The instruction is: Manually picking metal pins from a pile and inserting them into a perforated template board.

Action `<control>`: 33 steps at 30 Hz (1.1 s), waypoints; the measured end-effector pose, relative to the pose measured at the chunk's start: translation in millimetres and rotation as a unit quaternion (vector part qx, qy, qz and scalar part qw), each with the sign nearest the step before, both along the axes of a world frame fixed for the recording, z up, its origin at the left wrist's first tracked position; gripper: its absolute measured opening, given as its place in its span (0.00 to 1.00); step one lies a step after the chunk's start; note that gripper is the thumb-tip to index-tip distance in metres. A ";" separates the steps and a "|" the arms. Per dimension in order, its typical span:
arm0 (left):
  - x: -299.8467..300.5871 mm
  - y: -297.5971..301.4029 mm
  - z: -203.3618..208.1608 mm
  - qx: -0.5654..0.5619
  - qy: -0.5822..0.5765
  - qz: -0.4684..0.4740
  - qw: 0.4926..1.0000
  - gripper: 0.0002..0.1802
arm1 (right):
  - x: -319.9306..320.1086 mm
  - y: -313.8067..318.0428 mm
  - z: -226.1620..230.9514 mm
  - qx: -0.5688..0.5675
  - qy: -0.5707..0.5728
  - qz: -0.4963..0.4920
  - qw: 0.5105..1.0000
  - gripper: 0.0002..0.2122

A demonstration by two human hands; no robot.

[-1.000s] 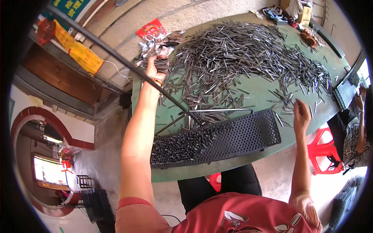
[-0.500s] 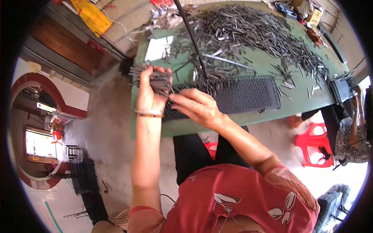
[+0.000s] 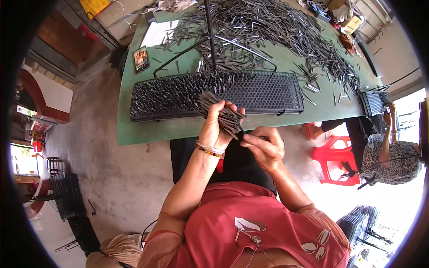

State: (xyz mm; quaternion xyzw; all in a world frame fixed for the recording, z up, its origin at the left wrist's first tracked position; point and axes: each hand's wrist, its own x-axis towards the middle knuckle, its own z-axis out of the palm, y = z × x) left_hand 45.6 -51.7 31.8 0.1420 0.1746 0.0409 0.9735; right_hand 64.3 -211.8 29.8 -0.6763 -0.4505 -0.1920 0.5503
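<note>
Your phone (image 3: pixel 141 58) lies on the table's (image 3: pixel 147 129) far-left corner, its screen lit. A white sheet (image 3: pixel 161 32) rests just beyond. Cardboard boxes (image 3: pixel 346 13) sit far right.

**Dark Metal on Green, Red Below**

A green table (image 3: pixel 143 129) is seen across the upper frame, strewn with dark grey pins (image 3: pixel 277 27). A black perforated tray (image 3: pixel 268 91) is laid along its near edge. A bundle of dark grey pins (image 3: pixel 221 114) is shown at centre. A red shirt (image 3: pixel 250 223) with a white leaf pattern is seen below, a red stool (image 3: pixel 335 156) at right, a black-and-white patterned garment (image 3: pixel 389 161) at far right
</note>
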 end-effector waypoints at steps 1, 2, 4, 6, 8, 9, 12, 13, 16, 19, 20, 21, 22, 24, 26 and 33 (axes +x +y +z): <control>3.6 -1.2 -6.8 0.001 -0.002 0.018 1.000 0.09 | 0.9 -4.4 7.0 0.039 0.043 0.009 0.998 0.11; 5.9 -1.8 -8.4 0.001 -0.001 0.018 1.000 0.09 | 3.9 -10.0 13.5 0.078 0.086 0.017 0.993 0.08; 9.4 -2.9 -9.9 0.010 0.001 0.013 1.000 0.08 | 15.4 -20.1 22.1 0.117 0.204 0.005 0.972 0.02; 12.1 -9.9 -6.5 0.013 0.009 0.043 0.999 0.06 | 38.7 -17.9 35.2 0.097 0.268 -0.051 0.957 0.03; 9.0 -15.7 -8.8 0.075 0.037 -0.041 0.996 0.06 | 71.4 0.4 32.1 0.090 0.278 -0.059 0.954 0.06; 9.4 -18.7 -18.6 0.097 0.035 -0.067 0.992 0.05 | 89.6 11.3 25.7 0.065 0.252 -0.071 0.963 0.08; 5.3 -23.4 -33.4 0.139 0.048 -0.132 0.980 0.07 | 134.4 45.8 -0.2 0.007 0.202 -0.095 0.975 0.09; 4.7 -22.2 -39.7 0.139 0.049 -0.131 0.980 0.07 | 144.4 53.8 -7.6 -0.025 0.177 -0.109 0.978 0.08; 5.3 -16.8 -53.0 0.171 0.057 -0.151 0.972 0.08 | 163.1 65.8 -22.6 -0.063 0.138 -0.118 0.981 0.08; 3.9 -10.6 -58.6 0.191 0.079 -0.163 0.965 0.11 | 170.0 71.0 -33.8 -0.081 0.115 -0.113 0.984 0.07; 2.5 -9.4 -58.4 0.190 0.091 -0.163 0.964 0.13 | 170.8 71.7 -36.0 -0.095 0.096 -0.112 0.984 0.07; 1.7 -8.9 -58.1 0.190 0.102 -0.163 0.963 0.15 | 171.5 71.4 -38.0 -0.096 0.097 -0.113 0.984 0.07; 1.1 -9.2 -57.2 0.187 0.103 -0.164 0.963 0.15 | 170.7 70.5 -38.0 -0.117 0.076 -0.092 0.986 0.08; -0.1 -10.4 -56.3 0.187 0.083 -0.152 0.967 0.20 | 168.6 68.8 -39.9 -0.140 0.057 -0.071 0.986 0.08; -2.2 -8.2 -63.0 0.220 0.072 -0.159 0.960 0.21 | 167.2 71.1 -40.3 -0.166 -0.054 -0.095 0.980 0.09; -8.4 5.9 -74.6 0.259 0.061 -0.195 0.944 0.14 | 171.6 64.0 -27.6 -0.211 -0.067 -0.081 0.972 0.07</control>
